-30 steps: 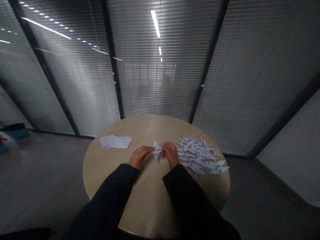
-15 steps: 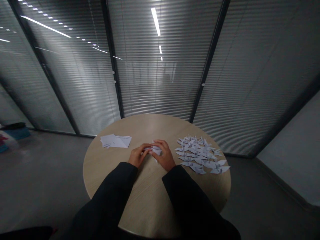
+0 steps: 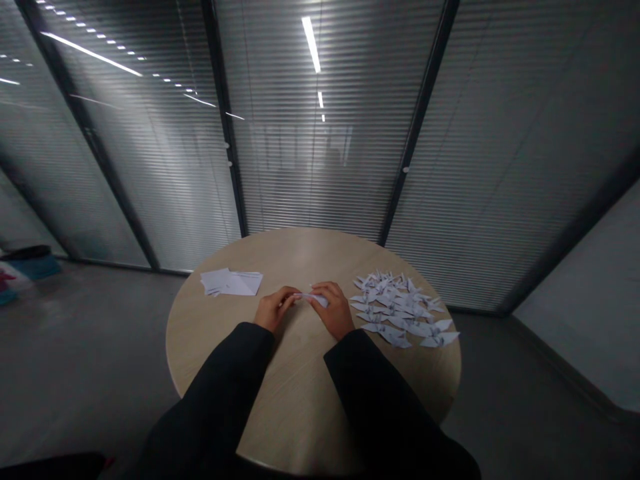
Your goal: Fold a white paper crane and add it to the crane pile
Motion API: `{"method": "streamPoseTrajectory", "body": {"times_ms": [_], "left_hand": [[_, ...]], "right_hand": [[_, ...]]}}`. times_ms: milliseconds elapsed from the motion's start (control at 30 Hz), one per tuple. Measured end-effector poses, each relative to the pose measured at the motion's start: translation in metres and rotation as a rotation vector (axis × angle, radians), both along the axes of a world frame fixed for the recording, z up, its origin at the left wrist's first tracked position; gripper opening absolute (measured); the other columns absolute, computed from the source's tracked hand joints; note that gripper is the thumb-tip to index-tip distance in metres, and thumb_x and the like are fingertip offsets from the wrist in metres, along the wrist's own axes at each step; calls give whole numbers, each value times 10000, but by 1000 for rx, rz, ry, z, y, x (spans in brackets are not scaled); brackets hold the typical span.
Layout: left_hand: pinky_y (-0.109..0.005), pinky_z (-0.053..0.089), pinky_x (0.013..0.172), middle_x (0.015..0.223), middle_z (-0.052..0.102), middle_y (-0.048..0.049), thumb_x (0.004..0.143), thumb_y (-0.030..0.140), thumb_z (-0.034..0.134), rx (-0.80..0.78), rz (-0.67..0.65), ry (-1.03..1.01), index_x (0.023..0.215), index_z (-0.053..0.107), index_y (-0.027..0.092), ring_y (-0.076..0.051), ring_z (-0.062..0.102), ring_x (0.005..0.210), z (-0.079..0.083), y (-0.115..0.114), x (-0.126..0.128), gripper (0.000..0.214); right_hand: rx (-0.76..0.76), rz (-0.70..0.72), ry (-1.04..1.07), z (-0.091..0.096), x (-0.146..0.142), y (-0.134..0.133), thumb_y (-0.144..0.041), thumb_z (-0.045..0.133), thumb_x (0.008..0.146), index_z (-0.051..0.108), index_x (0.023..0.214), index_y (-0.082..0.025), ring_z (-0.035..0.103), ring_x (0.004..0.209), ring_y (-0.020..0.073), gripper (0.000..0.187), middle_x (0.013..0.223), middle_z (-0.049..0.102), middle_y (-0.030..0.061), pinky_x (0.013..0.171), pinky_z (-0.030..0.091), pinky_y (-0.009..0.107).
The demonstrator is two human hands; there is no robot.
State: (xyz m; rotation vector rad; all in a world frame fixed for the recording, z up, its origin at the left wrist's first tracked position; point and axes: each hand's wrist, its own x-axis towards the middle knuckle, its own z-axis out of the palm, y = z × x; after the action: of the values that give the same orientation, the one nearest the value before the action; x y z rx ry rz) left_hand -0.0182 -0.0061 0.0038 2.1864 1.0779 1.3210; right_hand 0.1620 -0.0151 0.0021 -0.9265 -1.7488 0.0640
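Note:
Between my two hands, over the middle of the round table, is a small piece of folded white paper [image 3: 320, 300]. My left hand [image 3: 273, 309] pinches its left end with thumb and fingertips. My right hand [image 3: 334, 311] is closed round the right part, thumb below and fingers above. Fingers cover much of the paper, so its exact folded shape is hard to make out. To the right of my right hand lie many white folded paper cranes [image 3: 395, 308], spread in rough rows. Left of my left hand is a loose stack of white paper sheets [image 3: 235, 283].
The round wooden table [image 3: 300, 400] has its far edge close to a glass partition with blinds [image 3: 315, 193]. A blue bin [image 3: 35, 263] stands on the grey floor at the far left. A pale wall [image 3: 595, 293] rises on the right.
My hands have drawn slightly apart, and the paper between them now shows as a narrow strip rather than a broader flap. The cranes and the stack have stayed put.

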Motion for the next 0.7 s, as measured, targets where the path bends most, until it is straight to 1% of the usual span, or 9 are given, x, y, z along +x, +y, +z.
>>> {"method": "streamPoseTrajectory", "body": {"times_ms": [100,200,333,533,700], "left_hand": [[-243,548,597,794,735,-22,848,469,542,8,23,-61,899,682,197,-145,683,618,0,2,-3,310],[-255,566,587,839,746,-38,829,473,565,20,11,-99,901,712,203,-148,683,605,2,2,-4,316],[-266,579,582,851,751,-50,809,478,592,5,-7,-143,898,731,197,-152,679,600,2,3,-4,325],[-285,593,593,863,750,-59,782,433,640,-89,-44,-262,875,743,180,-159,674,630,-2,5,-3,288],[-278,581,569,821,740,-75,758,401,665,-166,-66,-364,824,740,147,-170,669,668,1,3,1,273]], "right_hand": [[-2,22,12,-1,1,1,-206,630,821,656,828,-217,572,934,204,29,929,640,67,860,477,372],[-2,33,8,-2,2,2,-224,632,825,655,828,-220,573,937,204,23,928,642,68,862,476,370],[-4,40,19,-2,1,2,-225,628,829,661,825,-215,573,941,203,34,930,641,72,869,474,369],[-22,44,22,-1,2,1,-238,624,839,669,832,-219,574,947,196,50,936,635,64,871,475,363],[-22,38,21,1,2,1,-243,627,840,681,816,-213,578,942,196,66,936,633,66,872,476,357]]}}
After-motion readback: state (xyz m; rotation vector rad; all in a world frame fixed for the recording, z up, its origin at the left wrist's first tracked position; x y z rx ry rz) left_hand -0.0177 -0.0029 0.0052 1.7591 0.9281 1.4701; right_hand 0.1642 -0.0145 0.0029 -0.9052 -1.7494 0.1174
